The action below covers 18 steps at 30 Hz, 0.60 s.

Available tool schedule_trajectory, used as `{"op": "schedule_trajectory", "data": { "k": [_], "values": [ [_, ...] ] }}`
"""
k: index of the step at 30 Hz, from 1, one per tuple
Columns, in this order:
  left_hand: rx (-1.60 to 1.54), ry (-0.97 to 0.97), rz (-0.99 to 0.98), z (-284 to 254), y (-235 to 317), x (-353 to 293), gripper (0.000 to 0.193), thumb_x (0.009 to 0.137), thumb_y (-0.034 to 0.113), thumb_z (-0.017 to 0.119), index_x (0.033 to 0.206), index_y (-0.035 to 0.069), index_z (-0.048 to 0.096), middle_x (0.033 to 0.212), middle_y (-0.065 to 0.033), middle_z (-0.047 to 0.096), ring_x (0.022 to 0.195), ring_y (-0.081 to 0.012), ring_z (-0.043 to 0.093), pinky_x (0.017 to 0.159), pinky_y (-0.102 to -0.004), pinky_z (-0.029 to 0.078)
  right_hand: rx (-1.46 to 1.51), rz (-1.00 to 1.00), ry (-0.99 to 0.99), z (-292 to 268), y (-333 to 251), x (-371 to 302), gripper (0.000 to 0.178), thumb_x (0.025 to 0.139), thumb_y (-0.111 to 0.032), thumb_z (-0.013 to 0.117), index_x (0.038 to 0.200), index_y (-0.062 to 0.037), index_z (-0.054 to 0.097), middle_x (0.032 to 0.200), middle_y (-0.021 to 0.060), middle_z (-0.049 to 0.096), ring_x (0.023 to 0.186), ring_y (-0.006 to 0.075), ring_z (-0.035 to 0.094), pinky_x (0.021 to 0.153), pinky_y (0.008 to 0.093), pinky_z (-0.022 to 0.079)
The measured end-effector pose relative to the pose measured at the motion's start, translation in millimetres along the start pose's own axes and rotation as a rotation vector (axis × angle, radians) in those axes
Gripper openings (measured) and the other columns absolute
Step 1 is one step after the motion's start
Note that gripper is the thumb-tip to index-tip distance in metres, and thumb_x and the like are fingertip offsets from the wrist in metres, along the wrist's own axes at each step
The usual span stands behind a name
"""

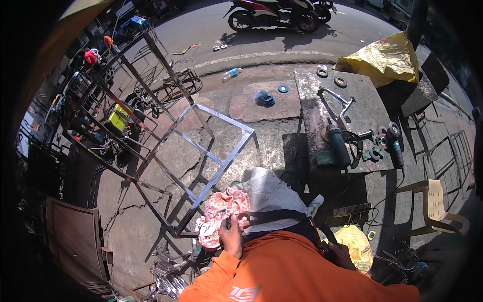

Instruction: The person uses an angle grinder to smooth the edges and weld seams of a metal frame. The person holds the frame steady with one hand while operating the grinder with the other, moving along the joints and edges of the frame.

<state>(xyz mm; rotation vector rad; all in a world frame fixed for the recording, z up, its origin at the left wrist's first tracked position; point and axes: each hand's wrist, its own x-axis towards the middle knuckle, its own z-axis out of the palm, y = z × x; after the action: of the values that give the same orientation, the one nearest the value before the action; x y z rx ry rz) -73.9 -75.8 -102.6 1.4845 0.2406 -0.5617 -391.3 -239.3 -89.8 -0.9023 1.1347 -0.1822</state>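
Observation:
A black strap [276, 216] crosses in front of my waist, over light grey cloth [269, 189] covering my lap. My left hand [232, 237] is closed on the strap's left end, thumb upward. Beside and under that hand bunches a pink, red and white patterned cloth [221, 211]. On the other side, my right hand [340, 253] is in shade at my hip, closed round the strap's right part; its fingers are partly hidden. Both forearms wear orange sleeves.
A welded metal frame [234, 158] stands ahead to the left. On the worktable [314, 90] to the right lie two angle grinders [338, 146] and several discs [340, 82]. A plastic chair [433, 206] stands right; a yellow sack [354, 244] lies near my right hand. Motorcycles [276, 15] are on the road.

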Motion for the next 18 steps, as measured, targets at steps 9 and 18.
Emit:
{"op": "schedule_trajectory", "data": {
  "k": [9,18],
  "values": [
    [0.503,-0.529,0.327,8,-17,-22,0.023,0.096,0.018,0.056,0.104,-0.003,0.059,0.082,-0.0114,0.059,0.073,-0.0215,0.057,0.069,-0.0321,0.048,0.58,0.268,0.009,-12,1,40,0.056,0.088,-0.068,0.045,0.084,-0.0129,0.057,0.054,-0.0049,0.03,0.041,0.0093,0.023,0.04,0.0269,0.02],
    [0.472,-0.588,-0.048,11,-9,-1,0.026,0.098,0.009,0.051,0.119,-0.004,0.059,0.096,-0.0085,0.063,0.072,-0.0099,0.059,0.059,-0.0251,0.051,0.435,0.078,0.298,44,-24,45,0.014,0.087,-0.021,0.057,0.079,-0.0158,0.046,0.053,-0.0012,0.039,0.037,0.0116,0.035,0.035,0.0311,0.039]
  ]
}}
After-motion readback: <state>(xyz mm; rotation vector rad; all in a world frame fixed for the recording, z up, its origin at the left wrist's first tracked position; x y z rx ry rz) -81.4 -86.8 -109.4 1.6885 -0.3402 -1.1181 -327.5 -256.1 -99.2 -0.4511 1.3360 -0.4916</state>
